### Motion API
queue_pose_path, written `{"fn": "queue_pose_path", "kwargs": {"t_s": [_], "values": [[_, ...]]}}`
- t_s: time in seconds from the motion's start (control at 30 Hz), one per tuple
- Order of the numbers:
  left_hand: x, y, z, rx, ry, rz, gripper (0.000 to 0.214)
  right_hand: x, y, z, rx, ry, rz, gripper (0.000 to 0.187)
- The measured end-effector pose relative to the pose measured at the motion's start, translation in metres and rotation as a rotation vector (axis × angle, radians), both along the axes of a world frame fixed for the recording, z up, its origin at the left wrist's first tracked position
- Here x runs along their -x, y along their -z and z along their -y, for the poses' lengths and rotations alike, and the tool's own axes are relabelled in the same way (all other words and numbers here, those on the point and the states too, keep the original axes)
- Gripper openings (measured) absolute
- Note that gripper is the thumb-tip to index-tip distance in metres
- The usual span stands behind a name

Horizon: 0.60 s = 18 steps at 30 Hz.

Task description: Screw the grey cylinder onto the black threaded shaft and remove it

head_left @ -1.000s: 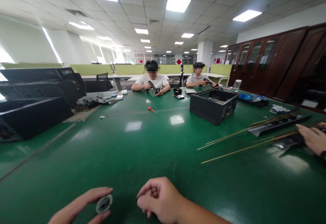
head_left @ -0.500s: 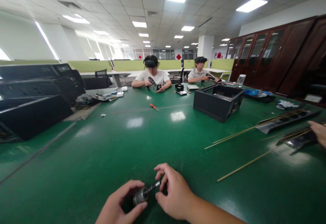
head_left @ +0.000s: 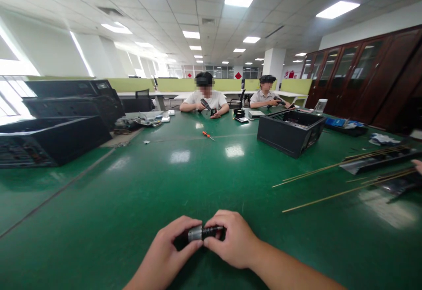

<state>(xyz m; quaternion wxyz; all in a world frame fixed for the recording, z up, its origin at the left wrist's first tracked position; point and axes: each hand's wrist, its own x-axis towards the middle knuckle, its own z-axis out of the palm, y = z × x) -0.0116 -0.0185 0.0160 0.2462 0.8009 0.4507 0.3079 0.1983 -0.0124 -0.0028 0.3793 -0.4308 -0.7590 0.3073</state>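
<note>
Both my hands meet over the near edge of the green table (head_left: pixel 184 180). My left hand (head_left: pixel 168 250) is closed round the silver end of a small cylindrical metal part (head_left: pixel 201 232). My right hand (head_left: pixel 232 239) pinches the part's dark threaded end with thumb and fingers. The part lies level between the two hands, just above the tabletop.
Black computer cases (head_left: pixel 56 123) are stacked at the left. An open black case (head_left: pixel 290 132) stands in the middle right, and an orange screwdriver (head_left: pixel 207 135) lies beyond the centre. Thin wooden sticks (head_left: pixel 329 195) and black panels lie at the right. Two people sit at the far end.
My hands have come together at the centre. The left hand first held a round part alone; now both hands grip the metal part, which has turned level. The view has shifted slightly.
</note>
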Motion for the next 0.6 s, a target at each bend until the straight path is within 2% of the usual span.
{"fn": "queue_pose_path", "kwargs": {"t_s": [0.6], "values": [[-0.0055,-0.0002,0.0006,0.03,-0.048,-0.005,0.022,-0.0057,-0.0042,0.0002,0.025,0.003,-0.014,0.01]]}}
